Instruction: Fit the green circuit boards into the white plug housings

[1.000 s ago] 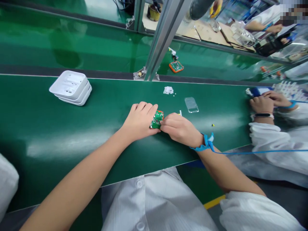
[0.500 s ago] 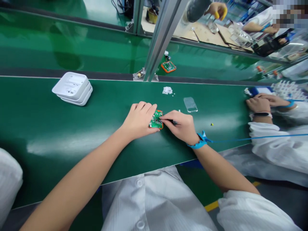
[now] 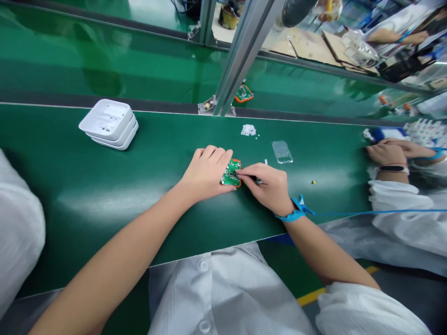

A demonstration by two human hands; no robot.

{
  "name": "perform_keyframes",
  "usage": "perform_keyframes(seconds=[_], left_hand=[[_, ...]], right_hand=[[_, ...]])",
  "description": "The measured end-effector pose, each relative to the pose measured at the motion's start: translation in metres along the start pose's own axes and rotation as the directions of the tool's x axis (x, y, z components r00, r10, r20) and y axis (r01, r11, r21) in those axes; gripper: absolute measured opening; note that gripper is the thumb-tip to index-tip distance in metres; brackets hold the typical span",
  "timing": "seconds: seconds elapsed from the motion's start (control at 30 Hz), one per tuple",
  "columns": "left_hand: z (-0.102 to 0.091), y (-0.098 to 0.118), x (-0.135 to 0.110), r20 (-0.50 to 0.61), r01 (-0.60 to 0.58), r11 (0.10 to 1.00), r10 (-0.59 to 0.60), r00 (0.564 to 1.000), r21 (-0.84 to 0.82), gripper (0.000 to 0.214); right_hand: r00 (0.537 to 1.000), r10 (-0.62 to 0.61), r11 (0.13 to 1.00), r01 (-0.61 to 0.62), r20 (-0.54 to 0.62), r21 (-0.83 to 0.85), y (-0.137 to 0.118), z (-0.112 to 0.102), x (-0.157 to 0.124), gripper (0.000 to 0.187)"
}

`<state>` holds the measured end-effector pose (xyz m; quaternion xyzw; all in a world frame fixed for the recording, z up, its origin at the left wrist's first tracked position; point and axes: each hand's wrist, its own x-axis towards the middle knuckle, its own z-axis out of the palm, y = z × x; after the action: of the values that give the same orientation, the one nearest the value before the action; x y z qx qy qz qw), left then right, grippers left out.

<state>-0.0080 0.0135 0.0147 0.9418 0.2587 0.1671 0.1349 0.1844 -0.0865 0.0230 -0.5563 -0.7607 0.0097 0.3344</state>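
Observation:
My left hand [image 3: 209, 172] is closed round the left side of a green circuit board [image 3: 231, 174] with an orange rim, pressing it on the green bench. Thumb and fingers grip its lower and upper edges. My right hand [image 3: 267, 184] is pinched at the board's right part, fingertips touching its surface. Whatever sits between those fingertips is too small to make out; a dark shape shows under the palm. A blue wrist strap [image 3: 292, 214] circles my right wrist, its cord running off to the right.
White plastic housings [image 3: 108, 123] are stacked on the left. Beyond my hands lie a pile of small white pieces [image 3: 248, 130] and a clear plastic tray [image 3: 282, 152]; a tiny yellow piece [image 3: 313, 182] is to the right. Another board [image 3: 243, 94] lies behind the metal post [image 3: 233, 60]. A co-worker's hands [image 3: 394, 151] work at right.
The whole view has shifted slightly, so bench things appear a little further right. Both my hands stay at the board, with the right fingertips still on it.

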Motion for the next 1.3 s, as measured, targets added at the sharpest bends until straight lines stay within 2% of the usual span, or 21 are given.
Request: perform_keyframes(seconds=[0.17,0.37,0.53,0.8,0.97,1.13,1.3], left_hand=[[0.000,0.000,0.000,-0.008,0.002,1.000,-0.002,1.000,-0.005,0.079],[0.001,-0.001,-0.001,-0.021,-0.011,1.000,0.011,1.000,-0.005,0.077],[0.002,-0.001,-0.001,-0.019,-0.017,1.000,0.016,1.000,-0.011,0.078],[0.000,0.001,-0.001,-0.011,-0.010,1.000,0.010,1.000,-0.006,0.078],[0.001,0.001,-0.001,-0.021,-0.016,1.000,0.016,1.000,-0.003,0.076],[0.002,0.001,-0.001,-0.018,-0.016,1.000,0.016,1.000,-0.004,0.074],[0.001,0.001,-0.001,-0.021,-0.009,1.000,0.009,1.000,-0.004,0.068]], right_hand=[[0.996,-0.094,0.990,0.093,-0.009,-0.103,-0.001,0.003,-0.008,0.017],[0.999,-0.049,0.991,0.047,-0.015,-0.123,-0.003,0.005,-0.011,0.017],[0.993,-0.117,0.968,0.115,0.003,-0.222,-0.006,0.007,-0.015,0.025],[0.999,-0.028,0.966,0.016,-0.042,-0.258,-0.014,0.009,-0.016,0.025],[0.994,-0.106,0.949,0.091,-0.034,-0.300,-0.014,0.010,-0.015,0.027],[0.983,-0.170,0.918,0.182,0.065,-0.353,-0.015,0.009,-0.017,0.039],[0.948,-0.273,0.872,0.315,0.162,-0.375,-0.016,0.006,-0.022,0.049]])
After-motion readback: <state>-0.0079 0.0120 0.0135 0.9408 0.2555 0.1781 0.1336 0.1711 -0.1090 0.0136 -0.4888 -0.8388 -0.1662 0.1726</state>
